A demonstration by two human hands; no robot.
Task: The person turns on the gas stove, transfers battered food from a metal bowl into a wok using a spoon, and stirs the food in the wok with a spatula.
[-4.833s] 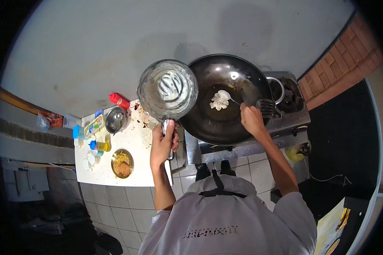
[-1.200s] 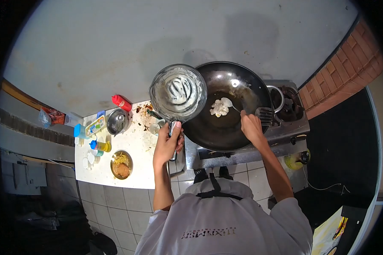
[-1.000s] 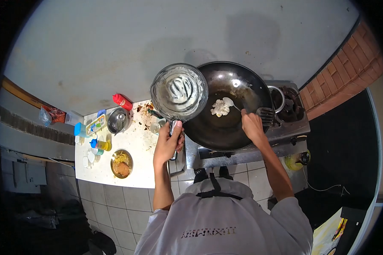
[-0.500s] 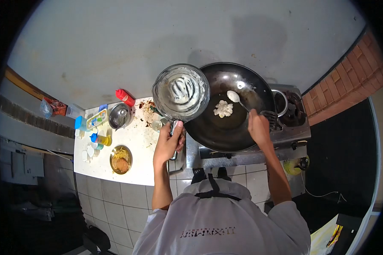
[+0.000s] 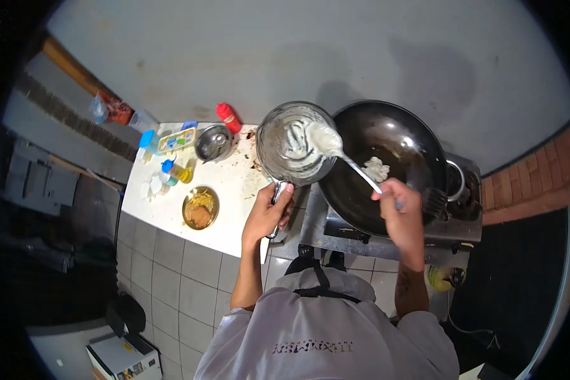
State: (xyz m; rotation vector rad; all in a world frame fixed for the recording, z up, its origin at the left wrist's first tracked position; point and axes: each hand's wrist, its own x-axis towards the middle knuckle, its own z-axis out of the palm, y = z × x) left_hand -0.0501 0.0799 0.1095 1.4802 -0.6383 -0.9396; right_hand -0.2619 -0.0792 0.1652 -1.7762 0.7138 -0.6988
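While left fingers (image 5: 287, 191) clasp round grey saucepan (image 5: 270, 140), right fingers (image 5: 394, 188) silver spoon (image 5: 360, 171), illegible lettering (image 5: 314, 348) marks grey shirt (image 5: 323, 320) near white surface (image 5: 231, 193).

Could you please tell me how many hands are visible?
2: the left hand gripping the pan by its handle, the right hand holding the spoon over the wok; no others show.

From my remote feed, the right hand (image 5: 400, 206) has brought the spoon (image 5: 348, 161) leftward from the wok (image 5: 386, 206) to the pan (image 5: 272, 155); a white box (image 5: 121, 359) has entered view, lower left.
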